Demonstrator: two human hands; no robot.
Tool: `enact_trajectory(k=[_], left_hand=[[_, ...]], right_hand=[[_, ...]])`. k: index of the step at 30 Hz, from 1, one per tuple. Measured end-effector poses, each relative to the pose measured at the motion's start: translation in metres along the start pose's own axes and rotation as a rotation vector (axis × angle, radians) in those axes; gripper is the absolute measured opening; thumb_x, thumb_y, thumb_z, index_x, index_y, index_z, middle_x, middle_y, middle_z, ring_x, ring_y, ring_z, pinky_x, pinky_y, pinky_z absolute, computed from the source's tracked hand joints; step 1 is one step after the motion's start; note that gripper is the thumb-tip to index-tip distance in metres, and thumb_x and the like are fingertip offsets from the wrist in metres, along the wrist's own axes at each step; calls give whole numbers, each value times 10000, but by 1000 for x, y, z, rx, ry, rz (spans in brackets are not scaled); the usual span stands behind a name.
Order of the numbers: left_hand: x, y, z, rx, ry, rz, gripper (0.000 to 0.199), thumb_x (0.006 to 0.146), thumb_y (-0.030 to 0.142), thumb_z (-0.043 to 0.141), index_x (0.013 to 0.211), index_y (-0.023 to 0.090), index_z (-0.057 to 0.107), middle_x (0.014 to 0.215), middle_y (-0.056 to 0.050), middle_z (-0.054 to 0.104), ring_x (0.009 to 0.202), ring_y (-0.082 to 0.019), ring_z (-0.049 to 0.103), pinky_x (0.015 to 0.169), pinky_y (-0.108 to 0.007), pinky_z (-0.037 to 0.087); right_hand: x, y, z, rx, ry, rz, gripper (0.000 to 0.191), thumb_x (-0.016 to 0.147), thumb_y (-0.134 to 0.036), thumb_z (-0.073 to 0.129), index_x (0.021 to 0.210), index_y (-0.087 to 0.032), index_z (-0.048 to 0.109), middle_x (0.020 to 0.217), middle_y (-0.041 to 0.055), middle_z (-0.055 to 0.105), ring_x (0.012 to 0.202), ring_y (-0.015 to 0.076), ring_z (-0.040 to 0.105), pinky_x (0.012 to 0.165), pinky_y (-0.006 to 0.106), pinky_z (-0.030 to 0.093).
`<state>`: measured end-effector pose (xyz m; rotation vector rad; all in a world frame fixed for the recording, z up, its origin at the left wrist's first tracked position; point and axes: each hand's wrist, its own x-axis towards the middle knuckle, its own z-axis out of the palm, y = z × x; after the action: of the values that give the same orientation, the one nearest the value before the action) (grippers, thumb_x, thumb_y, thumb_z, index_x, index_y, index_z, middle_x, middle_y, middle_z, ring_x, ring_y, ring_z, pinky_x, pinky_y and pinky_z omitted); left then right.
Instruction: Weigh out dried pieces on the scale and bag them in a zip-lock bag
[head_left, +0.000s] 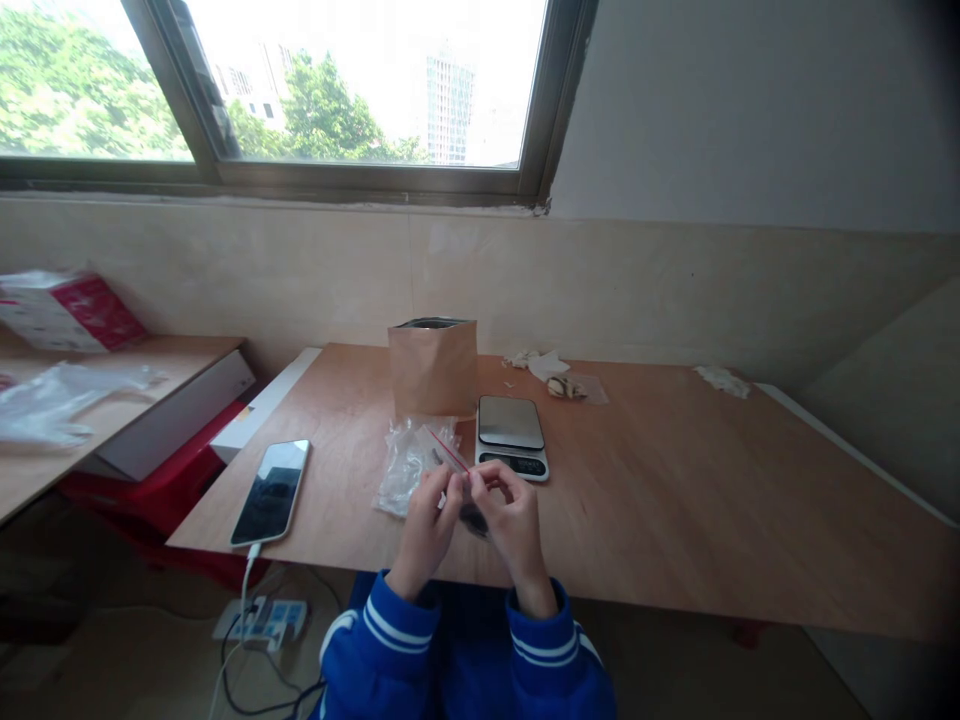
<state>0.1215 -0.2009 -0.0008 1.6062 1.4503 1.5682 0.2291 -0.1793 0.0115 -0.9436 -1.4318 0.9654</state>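
Observation:
My left hand (pixel 429 515) and my right hand (pixel 513 512) meet near the front of the wooden table. Both have their fingertips pinched on a small clear zip bag with a red seal strip (pixel 448 451). Something dark shows low in it (pixel 474 520), partly hidden by the fingers. Just beyond my left hand lies a heap of clear plastic bags (pixel 401 470). A digital kitchen scale (pixel 511 424) sits past my right hand, its metal plate bare. Behind them stands a brown paper pouch (pixel 433 375), upright with its top open.
On the left of the table (pixel 675 500) lies a phone (pixel 271 492) with a charging cable. Crumpled scraps (pixel 562 385) lie at the back, and another wad (pixel 722 381) at the right. A power strip (pixel 262 620) and cables are on the floor.

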Motion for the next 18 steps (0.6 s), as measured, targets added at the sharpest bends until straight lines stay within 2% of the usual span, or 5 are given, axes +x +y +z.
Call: enact_trajectory(k=[4, 10, 14, 16, 18], left_hand=[[-2, 1, -1, 3, -3, -2, 298, 895, 341, 425, 628, 207, 430, 579, 17, 458, 593, -136, 441, 585, -254, 364], [-5, -6, -15, -65, 51, -104, 363, 889, 418, 472, 600, 207, 410, 560, 32, 411, 543, -120, 403, 538, -244, 333], [-5, -13, -11, -249, 5, -200, 443, 917, 513, 431, 596, 207, 421, 566, 22, 440, 560, -131, 438, 579, -255, 377], [-6, -16, -3, -346, 82, -245, 475, 936, 548, 373, 616, 206, 455, 610, 3, 492, 617, -147, 486, 659, -273, 419], [-6, -20, 7, -421, 171, -311, 465, 915, 585, 405, 704, 199, 555, 723, -25, 575, 727, -171, 542, 738, -293, 444]], right_hand=[[0, 2, -2, -16, 47, 21, 200, 831, -348, 609, 737, -179, 660, 670, 10, 666, 634, 142, 603, 636, 250, 480], [12, 30, -35, 62, 421, 178, 382, 740, -538, 683, 734, -156, 658, 742, 73, 719, 622, 172, 630, 590, 278, 485], [12, 30, -39, 156, 386, 176, 398, 764, -543, 680, 842, -153, 668, 776, 77, 733, 662, 182, 659, 628, 291, 507], [9, 22, -31, 204, 352, 158, 383, 788, -531, 667, 873, -157, 660, 793, 74, 736, 638, 170, 653, 620, 287, 509], [6, 15, -21, 263, 347, 149, 370, 803, -522, 659, 884, -161, 647, 802, 73, 735, 620, 159, 646, 600, 278, 506]])
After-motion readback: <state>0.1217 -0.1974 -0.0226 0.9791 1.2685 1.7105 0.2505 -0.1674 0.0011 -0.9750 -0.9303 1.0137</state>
